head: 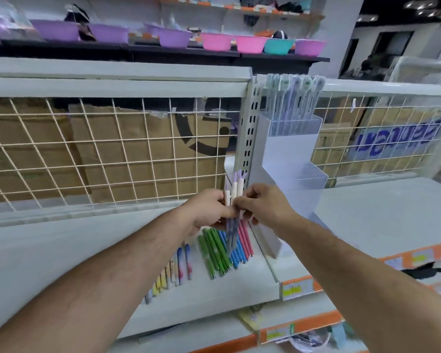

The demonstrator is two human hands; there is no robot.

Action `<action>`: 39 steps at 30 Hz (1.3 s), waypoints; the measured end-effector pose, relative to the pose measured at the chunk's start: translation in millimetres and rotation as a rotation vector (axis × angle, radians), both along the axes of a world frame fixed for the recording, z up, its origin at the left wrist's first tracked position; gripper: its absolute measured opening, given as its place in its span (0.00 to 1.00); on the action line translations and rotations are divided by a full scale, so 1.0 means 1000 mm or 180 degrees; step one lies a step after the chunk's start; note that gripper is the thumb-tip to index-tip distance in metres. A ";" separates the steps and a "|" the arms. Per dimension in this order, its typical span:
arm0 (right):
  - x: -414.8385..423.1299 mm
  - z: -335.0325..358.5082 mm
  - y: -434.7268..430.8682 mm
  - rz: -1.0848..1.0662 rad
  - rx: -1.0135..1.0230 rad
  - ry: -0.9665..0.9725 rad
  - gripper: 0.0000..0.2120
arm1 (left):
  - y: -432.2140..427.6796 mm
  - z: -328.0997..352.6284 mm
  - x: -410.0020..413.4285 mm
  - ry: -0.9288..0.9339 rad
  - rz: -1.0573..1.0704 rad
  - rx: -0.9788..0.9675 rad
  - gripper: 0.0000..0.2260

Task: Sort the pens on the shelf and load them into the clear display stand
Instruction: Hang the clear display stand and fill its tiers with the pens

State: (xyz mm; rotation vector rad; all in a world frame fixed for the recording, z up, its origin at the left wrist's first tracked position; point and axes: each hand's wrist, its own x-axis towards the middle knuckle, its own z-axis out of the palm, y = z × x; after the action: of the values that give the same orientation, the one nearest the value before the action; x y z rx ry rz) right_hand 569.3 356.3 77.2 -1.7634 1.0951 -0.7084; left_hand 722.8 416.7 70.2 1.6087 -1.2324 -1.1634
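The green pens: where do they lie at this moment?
In the head view the green pens lie on the white shelf just below the left hand, with the blue pens directly on their right.

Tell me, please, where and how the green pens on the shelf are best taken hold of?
Probably mid-barrel, from above. The green pens lie flat and side by side on the shelf, so a grip across all the barrels should gather them together. Slip the thumb in from the left side, where bare shelf shows; the blue pens crowd their right.
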 end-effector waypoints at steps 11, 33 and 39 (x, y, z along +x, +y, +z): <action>-0.074 0.023 -0.066 0.0575 -0.0155 0.0088 0.08 | -0.052 0.017 -0.081 -0.0018 0.0560 0.0021 0.09; -0.056 0.080 -0.134 -0.0346 -0.1180 -0.0195 0.06 | -0.080 0.028 -0.066 0.0003 0.0817 -0.0018 0.07; -0.049 0.074 -0.134 -0.0148 -0.1364 0.0287 0.07 | -0.079 0.028 -0.061 -0.0035 0.0760 -0.0013 0.06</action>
State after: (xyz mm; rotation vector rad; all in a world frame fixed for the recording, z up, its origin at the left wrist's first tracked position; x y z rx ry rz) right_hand 520.7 221.9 151.1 -2.1528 1.1048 -0.9539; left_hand 661.6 337.9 98.2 1.7083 -1.0160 -1.0017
